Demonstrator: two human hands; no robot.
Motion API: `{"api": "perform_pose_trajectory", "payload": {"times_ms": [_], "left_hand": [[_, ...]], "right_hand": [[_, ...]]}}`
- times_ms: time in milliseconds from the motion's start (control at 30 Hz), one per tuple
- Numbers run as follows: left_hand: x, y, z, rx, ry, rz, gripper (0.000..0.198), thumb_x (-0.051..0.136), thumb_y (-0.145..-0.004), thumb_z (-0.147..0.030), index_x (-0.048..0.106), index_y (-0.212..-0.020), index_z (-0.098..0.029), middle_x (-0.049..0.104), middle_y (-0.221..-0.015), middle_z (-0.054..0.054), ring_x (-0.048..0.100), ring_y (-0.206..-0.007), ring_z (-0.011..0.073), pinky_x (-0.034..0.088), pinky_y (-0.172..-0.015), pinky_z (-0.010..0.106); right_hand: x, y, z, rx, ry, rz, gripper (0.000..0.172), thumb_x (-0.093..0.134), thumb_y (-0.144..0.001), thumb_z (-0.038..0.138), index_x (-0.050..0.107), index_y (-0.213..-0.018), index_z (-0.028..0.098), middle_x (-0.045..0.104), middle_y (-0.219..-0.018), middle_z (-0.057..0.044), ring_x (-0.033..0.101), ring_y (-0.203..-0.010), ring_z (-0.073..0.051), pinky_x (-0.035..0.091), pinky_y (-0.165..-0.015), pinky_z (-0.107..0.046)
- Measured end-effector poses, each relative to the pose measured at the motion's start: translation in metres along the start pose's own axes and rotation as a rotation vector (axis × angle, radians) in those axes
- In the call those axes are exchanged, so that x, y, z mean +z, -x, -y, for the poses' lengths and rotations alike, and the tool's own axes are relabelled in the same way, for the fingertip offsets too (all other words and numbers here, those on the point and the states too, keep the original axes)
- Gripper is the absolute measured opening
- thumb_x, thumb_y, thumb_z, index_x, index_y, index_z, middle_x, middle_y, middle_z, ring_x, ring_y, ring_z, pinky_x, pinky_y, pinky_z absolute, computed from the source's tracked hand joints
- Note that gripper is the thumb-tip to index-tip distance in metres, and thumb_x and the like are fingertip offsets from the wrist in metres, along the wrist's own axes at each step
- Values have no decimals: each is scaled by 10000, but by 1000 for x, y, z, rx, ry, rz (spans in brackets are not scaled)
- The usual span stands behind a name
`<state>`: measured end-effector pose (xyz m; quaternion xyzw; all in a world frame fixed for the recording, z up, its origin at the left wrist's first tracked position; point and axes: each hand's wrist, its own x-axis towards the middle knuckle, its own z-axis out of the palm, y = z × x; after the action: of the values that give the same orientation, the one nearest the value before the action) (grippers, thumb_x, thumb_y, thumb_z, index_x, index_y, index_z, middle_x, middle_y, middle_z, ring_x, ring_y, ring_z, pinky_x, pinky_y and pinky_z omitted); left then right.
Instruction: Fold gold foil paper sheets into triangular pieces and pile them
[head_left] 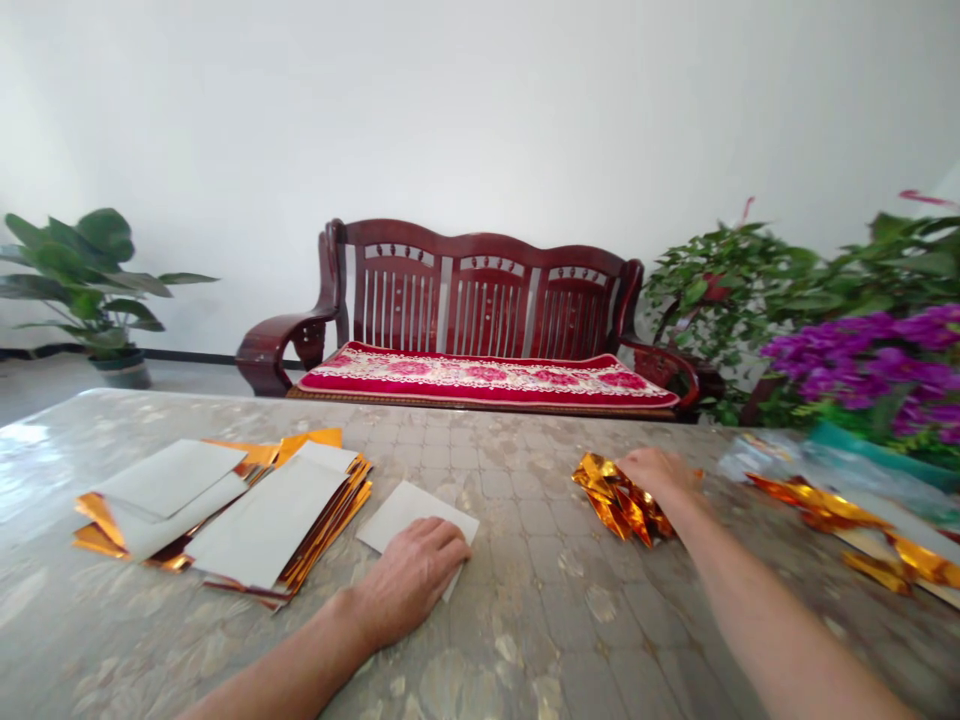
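My left hand (420, 572) lies palm down over a pale grey sheet of paper (394, 512), its fingers resting flat on the sheet. To its left are two stacks of sheets with gold foil edges, a nearer stack (274, 515) and a farther-left stack (169, 478), pale sides up. My right hand (660, 470) is at a pile of folded gold foil paper (622, 505). It is slightly blurred and most of its fingers are hidden, so I cannot tell whether it grips a piece.
More gold foil strips (832, 500) lie at the table's right, beside clear plastic wrap (772, 455) and purple flowers (877, 360). A patterned cover lies over the table (540, 620). Beyond it stands a wooden bench (487, 290) with a red cushion (480, 375). A potted plant (97, 270) stands left.
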<state>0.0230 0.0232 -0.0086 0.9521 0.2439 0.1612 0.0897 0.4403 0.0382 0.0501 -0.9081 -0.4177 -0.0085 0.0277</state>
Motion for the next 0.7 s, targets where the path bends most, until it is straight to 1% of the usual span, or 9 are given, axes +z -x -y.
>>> {"api": "perform_pose_trajectory", "payload": {"times_ms": [133, 300, 533, 633, 700], "left_hand": [[0, 0, 0, 0, 5, -6, 193, 397, -988, -229, 589, -1006, -222, 623, -1013, 36, 556, -966, 193, 433, -872, 328], [0, 0, 1, -1, -2, -1, 203, 393, -990, -239, 595, -999, -221, 623, -1001, 36, 557, -955, 193, 435, -864, 329], [0, -1, 1, -1, 6, -11, 201, 406, -979, -228, 606, -990, -218, 625, -986, 45, 559, -946, 191, 440, -861, 325], [0, -1, 0, -5, 4, -8, 205, 402, -979, -230, 607, -989, -218, 630, -986, 47, 563, -944, 196, 445, -858, 329], [0, -1, 0, -5, 12, -11, 209, 402, -978, -227, 610, -989, -218, 634, -986, 50, 566, -946, 198, 446, -860, 333]], "right_hand": [[3, -3, 5, -32, 35, -12, 240, 572, -775, 371, 781, -833, 268, 724, -1058, -97, 609, -1069, -365, 461, -847, -442], [3, -1, 10, -25, 44, -23, 186, 604, -737, 308, 777, -787, 261, 728, -998, -92, 586, -1084, -368, 434, -893, -482], [9, 1, 15, -64, -35, -80, 162, 625, -695, 332, 769, -716, 260, 730, -933, -90, 562, -1087, -352, 405, -919, -495], [5, -2, 15, -63, -125, -131, 126, 652, -656, 317, 759, -667, 251, 725, -884, -117, 570, -1054, -368, 408, -892, -509], [-3, -5, 15, -67, -216, -173, 128, 662, -651, 330, 755, -660, 244, 717, -838, -125, 595, -986, -368, 424, -849, -503]]}}
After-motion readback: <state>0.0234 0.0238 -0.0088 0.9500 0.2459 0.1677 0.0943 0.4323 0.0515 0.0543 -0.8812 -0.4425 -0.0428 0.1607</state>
